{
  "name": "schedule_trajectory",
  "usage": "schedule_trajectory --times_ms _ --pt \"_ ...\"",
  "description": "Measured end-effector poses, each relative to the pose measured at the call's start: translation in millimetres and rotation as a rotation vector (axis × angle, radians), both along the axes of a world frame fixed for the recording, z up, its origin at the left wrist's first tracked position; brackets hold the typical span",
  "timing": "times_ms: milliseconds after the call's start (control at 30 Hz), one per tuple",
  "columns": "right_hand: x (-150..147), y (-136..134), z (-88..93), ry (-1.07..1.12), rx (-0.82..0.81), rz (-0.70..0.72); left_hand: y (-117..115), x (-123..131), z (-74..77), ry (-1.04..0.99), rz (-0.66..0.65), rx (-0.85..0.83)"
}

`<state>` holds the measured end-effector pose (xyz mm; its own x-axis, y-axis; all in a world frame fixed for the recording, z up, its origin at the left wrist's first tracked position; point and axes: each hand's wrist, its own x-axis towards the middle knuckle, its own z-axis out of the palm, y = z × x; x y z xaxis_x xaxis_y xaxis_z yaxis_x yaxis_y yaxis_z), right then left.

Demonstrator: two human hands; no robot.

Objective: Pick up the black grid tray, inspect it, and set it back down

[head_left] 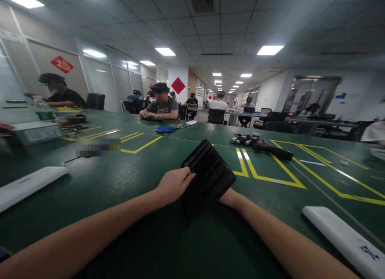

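A black plastic tray-like piece (209, 174) with ribbed compartments is held up, tilted, above the green table (132, 231). Closed on its left edge is my left hand (176, 183), the thumb lying along the near side. My right hand (228, 196) reaches behind the lower right side of the piece. Its fingers are hidden there, so I cannot see how they meet it.
White flat bars lie at left (33, 184) and right (345, 239). Cables and dark tools (255, 142) sit ahead to the right, blue gloves (165, 129) farther off. Yellow tape (276, 180) marks the tabletop. A person (161, 104) sits opposite; a pale box (37, 132) stands left.
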<state>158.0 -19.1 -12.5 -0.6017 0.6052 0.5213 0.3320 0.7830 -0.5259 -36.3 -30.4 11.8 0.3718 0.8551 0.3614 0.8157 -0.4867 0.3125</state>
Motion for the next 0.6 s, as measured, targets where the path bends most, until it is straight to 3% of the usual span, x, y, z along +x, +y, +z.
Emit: schedule_trajectory --times_ms 200,400,500,600 --pt "1 3 -2.3 0.003 -0.009 0.01 1 -6 10.7 -0.035 -0.118 -0.056" --pt "0 1 -2.3 0.027 -0.093 0.002 1 -10 19.0 -0.088 -0.152 -0.091" --pt "-1 0 0.9 0.014 -0.084 0.007 4 -9 20.8 -0.387 -0.098 -0.283" --pt "-2 -1 3.4 -0.002 -0.041 0.042 9 -8 18.8 -0.867 -0.032 -0.645"
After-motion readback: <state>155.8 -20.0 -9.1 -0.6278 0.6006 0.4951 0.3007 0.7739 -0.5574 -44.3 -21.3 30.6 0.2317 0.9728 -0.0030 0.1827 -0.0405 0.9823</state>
